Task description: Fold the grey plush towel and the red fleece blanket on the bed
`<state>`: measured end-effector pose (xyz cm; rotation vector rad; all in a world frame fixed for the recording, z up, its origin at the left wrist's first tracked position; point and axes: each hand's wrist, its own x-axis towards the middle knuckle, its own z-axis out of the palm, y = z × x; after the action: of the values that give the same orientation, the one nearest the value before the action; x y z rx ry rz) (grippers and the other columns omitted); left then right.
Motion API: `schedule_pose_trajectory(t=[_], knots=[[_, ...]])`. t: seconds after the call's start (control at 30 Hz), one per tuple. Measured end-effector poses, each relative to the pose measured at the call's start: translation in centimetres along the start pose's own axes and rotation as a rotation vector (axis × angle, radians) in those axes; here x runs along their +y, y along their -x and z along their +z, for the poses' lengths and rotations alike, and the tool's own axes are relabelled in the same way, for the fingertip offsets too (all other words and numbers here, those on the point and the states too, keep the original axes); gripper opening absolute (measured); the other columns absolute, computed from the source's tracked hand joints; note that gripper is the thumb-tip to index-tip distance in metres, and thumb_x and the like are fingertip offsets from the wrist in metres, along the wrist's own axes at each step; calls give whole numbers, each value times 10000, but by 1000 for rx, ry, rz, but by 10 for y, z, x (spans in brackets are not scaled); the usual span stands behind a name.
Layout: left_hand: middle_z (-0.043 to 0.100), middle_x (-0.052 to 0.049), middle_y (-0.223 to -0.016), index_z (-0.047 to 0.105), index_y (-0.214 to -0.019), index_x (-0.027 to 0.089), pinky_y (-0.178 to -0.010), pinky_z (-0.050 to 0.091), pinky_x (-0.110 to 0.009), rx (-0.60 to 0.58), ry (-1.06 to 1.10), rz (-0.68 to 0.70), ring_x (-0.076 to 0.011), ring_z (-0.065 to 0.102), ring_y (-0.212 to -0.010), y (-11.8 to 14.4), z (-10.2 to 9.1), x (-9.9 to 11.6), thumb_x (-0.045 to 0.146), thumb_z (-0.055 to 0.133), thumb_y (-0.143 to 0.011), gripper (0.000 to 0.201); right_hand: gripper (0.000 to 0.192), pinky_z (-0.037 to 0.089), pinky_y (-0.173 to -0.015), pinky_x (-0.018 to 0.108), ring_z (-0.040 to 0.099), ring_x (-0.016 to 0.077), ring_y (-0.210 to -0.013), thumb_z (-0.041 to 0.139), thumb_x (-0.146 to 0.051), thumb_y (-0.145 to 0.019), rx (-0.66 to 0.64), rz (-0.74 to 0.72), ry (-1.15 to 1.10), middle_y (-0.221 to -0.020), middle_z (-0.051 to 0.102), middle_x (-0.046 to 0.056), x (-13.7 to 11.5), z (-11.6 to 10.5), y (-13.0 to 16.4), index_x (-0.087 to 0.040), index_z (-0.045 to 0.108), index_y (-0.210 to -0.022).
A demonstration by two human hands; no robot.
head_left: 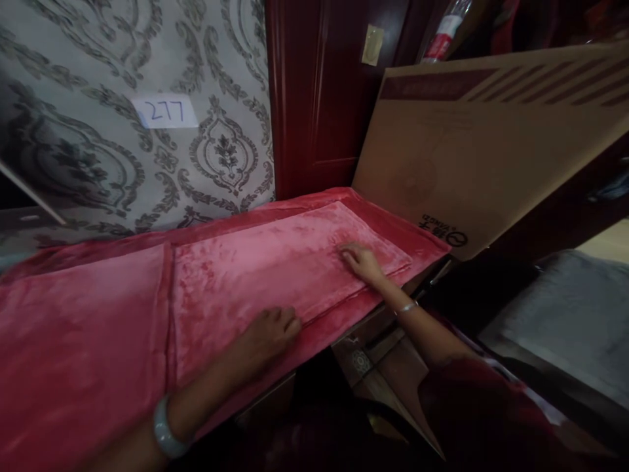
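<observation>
Nearest to me, my left hand point(268, 333) lies palm down on the pink velvet cloth point(255, 269), close to its front edge, fingers loosely curled together and pressing the pile just beside a raised seam. A pale bangle point(166, 434) circles that wrist. Further along to the right, my right hand point(361, 261) rests flat on the same cloth, fingers stretched forward and held side by side, fingertips touching the fabric; a thin silver bracelet point(407, 307) sits on that wrist. Neither hand pinches anything. The cloth covers a long ledge from the left edge of view to the right corner, with a second panel point(78, 341) of it lying to the left of a fold. At the far right end a large cardboard sheet point(472, 157) leans tilted over the cloth's corner. Behind stands patterned wallpaper point(98, 157) bearing a paper label point(164, 111) marked 277, and beside it a dark red wooden door point(314, 92).
</observation>
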<state>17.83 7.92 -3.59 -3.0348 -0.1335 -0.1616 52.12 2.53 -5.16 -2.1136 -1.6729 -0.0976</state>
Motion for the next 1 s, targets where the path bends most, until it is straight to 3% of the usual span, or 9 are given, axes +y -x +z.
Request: schedule_pose_trajectory(t=[0.13, 0.3, 0.4, 0.5, 0.67, 0.77, 0.87, 1.0], knots=[[567, -80, -1240, 542, -1121, 215, -822, 426, -372, 33, -50, 72, -227, 545, -949, 1, 9, -4, 13, 473, -881, 321, 410, 520, -866, 368, 623, 239, -963, 297, -358, -994, 108, -46, -83, -986, 679, 114, -17, -1, 64, -213, 681, -996], [562, -116, -1298, 529, -1229, 184, -740, 461, -375, -2, -176, 18, -239, 568, -903, -2, 11, 0, -52, 474, -791, 501, 240, 489, -803, 378, 577, 232, -912, 454, -315, -977, 273, -190, -114, -929, 641, 88, -31, 7, 110, -232, 677, -946], [543, -147, -1355, 531, -1270, 170, -707, 478, -378, 1, -247, -16, -245, 583, -891, -7, 18, 5, -65, 455, -786, 543, 178, 451, -790, 388, 545, 236, -947, 530, -243, -952, 368, -285, -48, -985, 633, 89, -37, 15, 114, -215, 683, -1038], [533, -188, -1378, 601, -1167, 141, -725, 489, -398, 45, -240, -59, -262, 597, -915, -13, 27, 6, -49, 453, -807, 433, 204, 436, -794, 385, 531, 229, -957, 539, -205, -954, 374, -333, -24, -1016, 624, 87, -43, 21, 113, -219, 684, -1096], [601, -171, -1315, 665, -1049, 138, -915, 496, -450, 233, -35, -141, -284, 587, -1091, -20, 26, 2, 51, 468, -891, 267, 259, 425, -788, 368, 522, 222, -952, 567, -177, -932, 336, -350, 14, -1049, 611, 95, -51, 26, 105, -212, 674, -1166], [625, -147, -1298, 679, -1052, 148, -941, 504, -403, 328, 91, -177, -253, 587, -1135, -20, 17, 0, 116, 454, -937, 254, 197, 399, -743, 345, 515, 206, -902, 567, -159, -936, 375, -367, 61, -995, 623, 81, -52, 26, 100, -216, 705, -1065], [611, -127, -1344, 680, -1049, 146, -984, 473, -420, 307, 6, -86, -264, 565, -1189, -16, 15, 1, 77, 453, -922, 269, 201, 384, -715, 326, 511, 185, -847, 521, -121, -960, 488, -414, 58, -931, 635, 70, -52, 27, 101, -197, 706, -975], [622, -124, -1323, 649, -1103, 142, -985, 441, -445, 155, -93, 81, -270, 567, -1164, -14, 23, 7, 34, 513, -866, 294, 192, 402, -731, 319, 533, 185, -878, 512, -125, -973, 538, -414, 42, -943, 649, 73, -50, 31, 108, -189, 693, -973]])
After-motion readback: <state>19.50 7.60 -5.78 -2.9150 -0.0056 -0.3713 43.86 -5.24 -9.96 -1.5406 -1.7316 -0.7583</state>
